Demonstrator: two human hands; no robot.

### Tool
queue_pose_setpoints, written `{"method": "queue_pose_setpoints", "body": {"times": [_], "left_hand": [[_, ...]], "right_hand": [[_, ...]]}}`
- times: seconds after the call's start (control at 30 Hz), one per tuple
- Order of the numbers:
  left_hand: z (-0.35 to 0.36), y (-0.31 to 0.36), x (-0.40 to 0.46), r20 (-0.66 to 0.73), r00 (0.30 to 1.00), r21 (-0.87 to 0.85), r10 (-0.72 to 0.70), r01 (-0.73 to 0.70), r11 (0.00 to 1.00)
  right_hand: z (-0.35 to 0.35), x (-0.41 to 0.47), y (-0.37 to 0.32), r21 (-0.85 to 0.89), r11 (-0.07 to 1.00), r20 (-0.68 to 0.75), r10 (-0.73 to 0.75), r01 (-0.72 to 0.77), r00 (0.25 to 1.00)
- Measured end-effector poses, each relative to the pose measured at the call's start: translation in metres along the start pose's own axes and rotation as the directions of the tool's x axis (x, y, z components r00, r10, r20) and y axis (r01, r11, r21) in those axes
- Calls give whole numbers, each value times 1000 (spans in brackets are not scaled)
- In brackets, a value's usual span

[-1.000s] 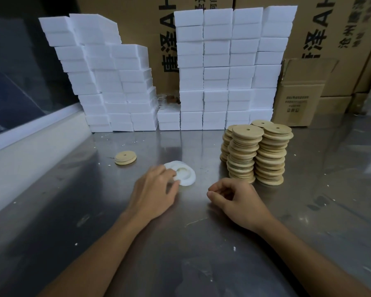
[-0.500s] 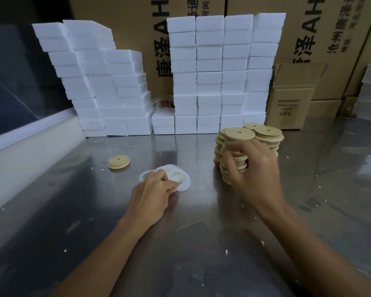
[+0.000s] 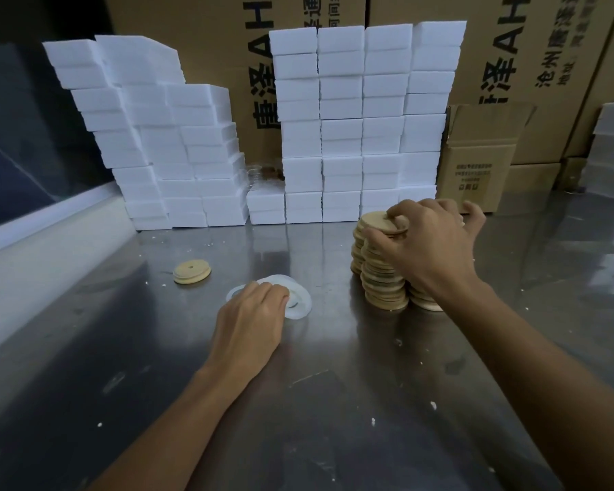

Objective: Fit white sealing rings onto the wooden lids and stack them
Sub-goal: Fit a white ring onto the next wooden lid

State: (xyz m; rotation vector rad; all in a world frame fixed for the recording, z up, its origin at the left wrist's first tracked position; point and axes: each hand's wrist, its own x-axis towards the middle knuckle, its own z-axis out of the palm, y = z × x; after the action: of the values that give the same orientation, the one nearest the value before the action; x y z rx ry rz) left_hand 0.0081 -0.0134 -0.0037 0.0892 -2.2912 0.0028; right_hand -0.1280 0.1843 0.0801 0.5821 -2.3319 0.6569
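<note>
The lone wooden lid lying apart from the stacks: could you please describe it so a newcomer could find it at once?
On the steel table, look left of the white rings under the left hand. The lone wooden lid lies there flat, round with a centre hole. Unlike the tall lid stacks at right, it sits untouched.

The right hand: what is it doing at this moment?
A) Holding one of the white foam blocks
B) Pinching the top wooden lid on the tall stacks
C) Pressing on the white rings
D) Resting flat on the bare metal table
B: the right hand is up at the stacks of wooden lids, thumb and fingers closed on the top lid, while the left hand rests on the white rings.
</note>
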Motion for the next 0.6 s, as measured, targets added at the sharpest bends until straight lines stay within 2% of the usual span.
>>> {"method": "queue_pose_setpoints", "body": {"times": [0.23, 0.3, 0.37, 0.43, 0.53, 0.6], "left_hand": [[-3, 4, 1, -68, 998, 5, -11, 11, 1000], [-4, 5, 1, -81, 997, -7, -7, 6, 1000], [-3, 5, 0, -105, 994, -37, 3, -7, 999], [-2, 6, -1, -122, 992, -72, 22, -31, 997], [-2, 11, -3, -160, 985, -102, 58, -75, 992], [-3, 17, -4, -178, 983, -127, 42, -65, 990]], "right_hand": [[-3, -3, -2, 107, 993, -90, -47, 56, 995], [-6, -10, -6, 263, 960, -124, -62, 93, 990], [-9, -24, -15, 460, 879, -163, -54, 125, 985], [-11, -41, -25, 600, 795, -162, 12, 89, 987], [-11, -64, -39, 824, 558, 8, 160, -97, 987], [-8, -71, -45, 882, 455, 65, 140, -123, 988]]}}
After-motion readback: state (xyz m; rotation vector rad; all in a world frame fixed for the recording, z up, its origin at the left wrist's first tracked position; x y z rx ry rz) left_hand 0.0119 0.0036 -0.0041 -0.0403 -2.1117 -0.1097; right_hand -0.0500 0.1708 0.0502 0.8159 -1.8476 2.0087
